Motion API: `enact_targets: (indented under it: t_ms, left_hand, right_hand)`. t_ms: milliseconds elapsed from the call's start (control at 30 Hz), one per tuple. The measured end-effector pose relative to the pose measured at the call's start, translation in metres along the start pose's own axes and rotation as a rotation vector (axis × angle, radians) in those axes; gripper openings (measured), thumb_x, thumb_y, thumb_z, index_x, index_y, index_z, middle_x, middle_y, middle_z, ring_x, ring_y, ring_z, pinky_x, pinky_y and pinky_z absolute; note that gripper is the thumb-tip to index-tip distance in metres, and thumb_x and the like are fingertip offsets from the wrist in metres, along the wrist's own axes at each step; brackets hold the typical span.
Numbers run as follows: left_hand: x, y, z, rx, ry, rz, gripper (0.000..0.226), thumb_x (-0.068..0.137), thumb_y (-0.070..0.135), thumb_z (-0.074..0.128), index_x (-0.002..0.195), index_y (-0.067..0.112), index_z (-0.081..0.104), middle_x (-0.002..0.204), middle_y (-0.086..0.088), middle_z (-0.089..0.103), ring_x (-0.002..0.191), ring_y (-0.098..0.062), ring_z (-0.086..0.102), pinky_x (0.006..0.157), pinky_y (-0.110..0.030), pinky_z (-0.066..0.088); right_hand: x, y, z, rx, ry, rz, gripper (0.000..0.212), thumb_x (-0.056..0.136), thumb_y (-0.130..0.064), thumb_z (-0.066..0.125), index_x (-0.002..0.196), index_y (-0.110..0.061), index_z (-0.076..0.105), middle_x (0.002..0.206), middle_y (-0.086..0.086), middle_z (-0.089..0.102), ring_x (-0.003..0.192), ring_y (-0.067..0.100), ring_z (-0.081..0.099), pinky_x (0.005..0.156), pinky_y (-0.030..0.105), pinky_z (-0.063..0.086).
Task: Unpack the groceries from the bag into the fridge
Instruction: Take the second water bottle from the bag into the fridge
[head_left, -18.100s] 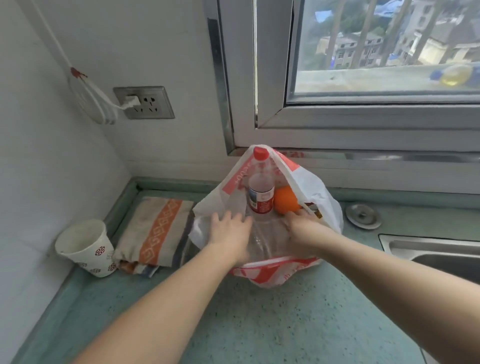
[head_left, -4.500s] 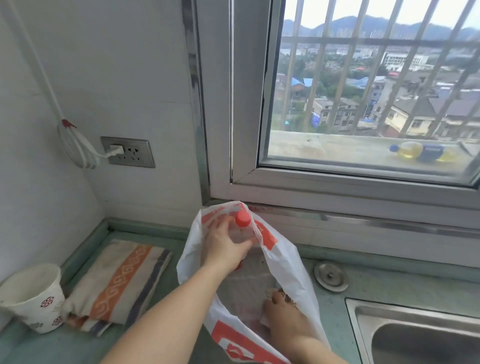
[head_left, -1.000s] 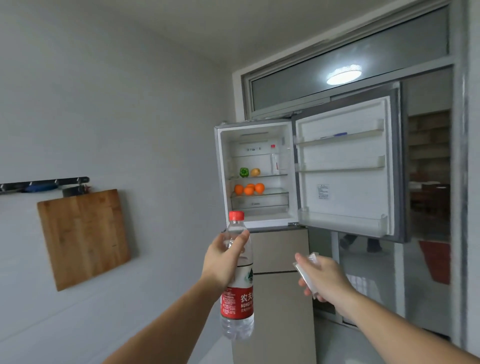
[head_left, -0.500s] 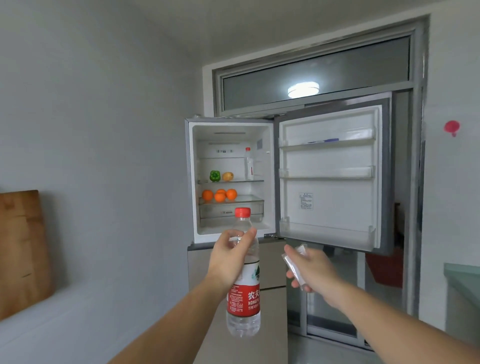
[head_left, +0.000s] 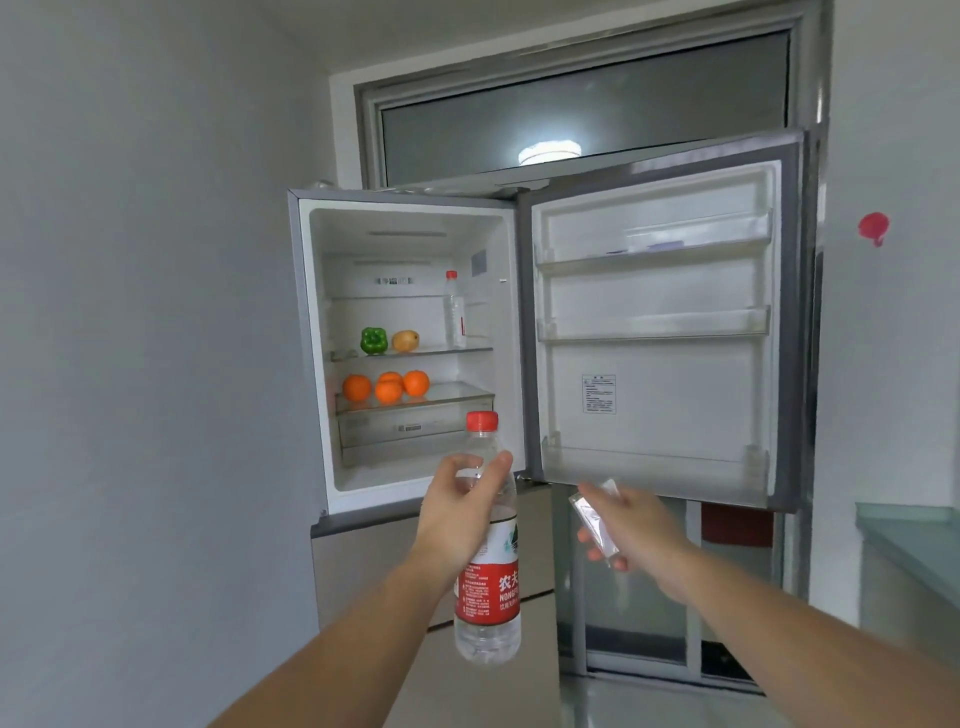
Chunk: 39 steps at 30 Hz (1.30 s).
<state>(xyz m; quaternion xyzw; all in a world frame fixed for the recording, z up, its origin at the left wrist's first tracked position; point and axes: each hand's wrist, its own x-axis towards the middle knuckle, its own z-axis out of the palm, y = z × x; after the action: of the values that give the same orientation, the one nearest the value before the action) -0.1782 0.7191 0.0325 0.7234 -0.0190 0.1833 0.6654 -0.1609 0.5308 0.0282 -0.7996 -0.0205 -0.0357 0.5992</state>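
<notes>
Head view: the water bottle (head_left: 488, 540) stands upright, red cap toward 12 o'clock, held before the open fridge (head_left: 410, 343). The left hand (head_left: 460, 514) grips its shoulder; the right hand (head_left: 631, 525), at 3 o'clock of it, clasps a small packet (head_left: 592, 517). Oranges (head_left: 387, 387), a green pepper (head_left: 374, 340) and another bottle (head_left: 454, 312) sit on the shelves.

Fridge (head_left: 415, 234) ahead, door (head_left: 660, 332) swung right; pepper (head_left: 373, 340) on upper shelf, oranges (head_left: 387, 387) below; bottle (head_left: 488, 545) in front, packet (head_left: 595, 519) to its right.
</notes>
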Motion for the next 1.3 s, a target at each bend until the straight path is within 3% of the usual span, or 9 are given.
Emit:
enact_targets:
  t_ms: [300,433,533,733,867,967,1067,1167,1300]
  left_hand:
    - [0.144,-0.035,0.027,0.031,-0.013,0.032,0.045,0.085,0.052,0.064,0.120,0.028,0.049,0.099,0.003,0.068,0.080,-0.014,0.071,0.063,-0.026,0.052]
    - [0.198,-0.060,0.038,0.051,-0.048,0.031,0.051,0.081,0.052,0.069,0.124,0.038,0.045,0.113,-0.002,0.063,0.090,-0.019,0.070,0.071,-0.031,0.057]
    - [0.237,-0.070,0.045,0.023,-0.083,0.018,0.061,0.075,0.046,0.077,0.125,0.037,0.043,0.109,0.004,0.062,0.089,-0.018,0.068,0.070,-0.029,0.056]
    - [0.309,-0.094,0.045,0.042,-0.186,0.031,0.064,0.073,0.047,0.079,0.126,0.037,0.044,0.107,0.009,0.055,0.086,-0.008,0.060,0.064,-0.024,0.048]
    - [0.354,-0.095,0.057,0.004,-0.261,0.050,0.057,0.073,0.047,0.079,0.118,0.039,0.046,0.112,0.004,0.057,0.093,-0.019,0.064,0.082,-0.038,0.056]
    - [0.369,-0.106,0.067,0.006,-0.306,0.033,0.053,0.076,0.043,0.078,0.116,0.039,0.044,0.101,0.010,0.057,0.086,-0.012,0.062,0.067,-0.028,0.052]
    - [0.385,-0.108,0.072,0.012,-0.322,0.038,0.050,0.078,0.042,0.076,0.116,0.038,0.043,0.093,0.017,0.052,0.079,-0.003,0.056,0.058,-0.020,0.041]
    - [0.402,-0.114,0.077,0.017,-0.319,0.031,0.052,0.078,0.043,0.075,0.119,0.037,0.044,0.100,0.013,0.055,0.082,-0.003,0.056,0.061,-0.021,0.042]
    - [0.419,-0.124,0.082,0.042,-0.297,0.022,0.054,0.078,0.042,0.076,0.122,0.035,0.045,0.110,0.006,0.058,0.086,-0.008,0.060,0.063,-0.022,0.045]
  right_hand:
    - [0.177,0.023,0.019,0.099,0.008,0.052,0.021,0.094,-0.031,0.050,0.096,-0.014,0.062,0.091,0.016,0.072,0.064,0.021,0.064,0.052,0.022,0.042]
    - [0.236,0.035,0.034,0.024,0.027,0.040,0.017,0.094,-0.020,0.039,0.099,-0.018,0.055,0.094,0.011,0.068,0.075,0.024,0.064,0.057,0.025,0.046]
    - [0.279,0.036,0.040,-0.077,0.081,-0.002,0.022,0.090,-0.013,0.037,0.096,-0.018,0.058,0.093,0.008,0.066,0.076,0.022,0.063,0.057,0.028,0.047]
    - [0.326,0.044,0.053,-0.271,0.178,-0.028,0.024,0.099,-0.028,0.030,0.105,-0.024,0.054,0.091,0.001,0.058,0.076,0.018,0.055,0.067,0.031,0.048]
    - [0.349,0.037,0.042,-0.372,0.184,-0.024,0.026,0.101,-0.032,0.029,0.105,-0.019,0.051,0.085,0.001,0.054,0.072,0.017,0.049,0.059,0.028,0.037]
    - [0.365,0.045,0.039,-0.432,0.161,-0.010,0.023,0.101,-0.027,0.030,0.120,-0.018,0.039,0.076,-0.004,0.049,0.060,0.016,0.048,0.052,0.026,0.036]
    - [0.391,0.044,0.037,-0.495,0.166,-0.046,0.014,0.099,-0.018,0.034,0.113,-0.016,0.033,0.072,-0.009,0.039,0.053,0.016,0.043,0.049,0.025,0.036]
    - [0.424,0.049,0.033,-0.679,0.153,-0.044,0.018,0.094,-0.019,0.039,0.112,-0.017,0.037,0.093,0.003,0.050,0.083,0.024,0.048,0.072,0.032,0.039]
    - [0.459,0.075,0.035,-0.847,0.090,0.127,0.033,0.092,-0.022,0.045,0.123,-0.014,0.042,0.128,0.011,0.044,0.113,0.031,0.040,0.093,0.036,0.034]
